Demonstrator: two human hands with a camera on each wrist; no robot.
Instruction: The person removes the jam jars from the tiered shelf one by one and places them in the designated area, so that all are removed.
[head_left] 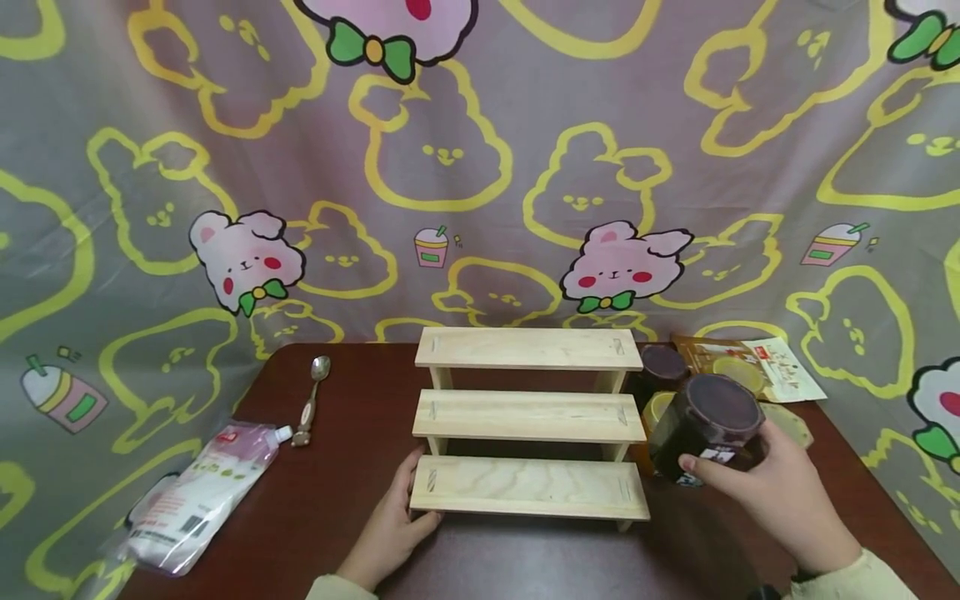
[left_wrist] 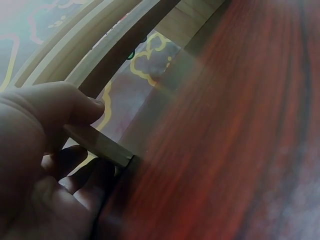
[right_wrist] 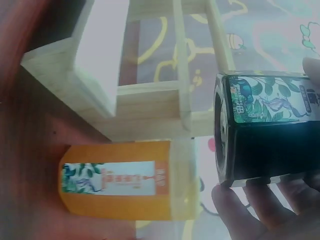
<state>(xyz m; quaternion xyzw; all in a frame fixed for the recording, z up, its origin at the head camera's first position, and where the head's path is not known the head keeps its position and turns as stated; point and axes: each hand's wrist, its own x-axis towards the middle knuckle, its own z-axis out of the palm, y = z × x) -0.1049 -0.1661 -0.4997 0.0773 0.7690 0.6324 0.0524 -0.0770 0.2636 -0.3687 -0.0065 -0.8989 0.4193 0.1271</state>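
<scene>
A three-tier wooden step rack (head_left: 528,487) stands at the middle of the table. My left hand (head_left: 393,521) grips the left end of its lowest shelf, thumb at the front edge and other fingers curled around the side support (left_wrist: 102,145). To the right of the rack, my right hand (head_left: 798,492) holds a dark jar (head_left: 701,429), tilted and raised. Its leafy printed label (right_wrist: 272,100) shows in the right wrist view. An orange jar (right_wrist: 135,195) with a similar label stands beside the rack, partly hidden by the held jar in the head view. Behind it is another dark jar (head_left: 662,363).
At the back right lie a brown and cream packet (head_left: 791,371) and a pale round-edged item (head_left: 792,423), partly behind the right hand. On the left are a metal spoon (head_left: 309,408) and a spouted pouch (head_left: 202,500). Patterned curtain (head_left: 480,150) surrounds the table's back and sides.
</scene>
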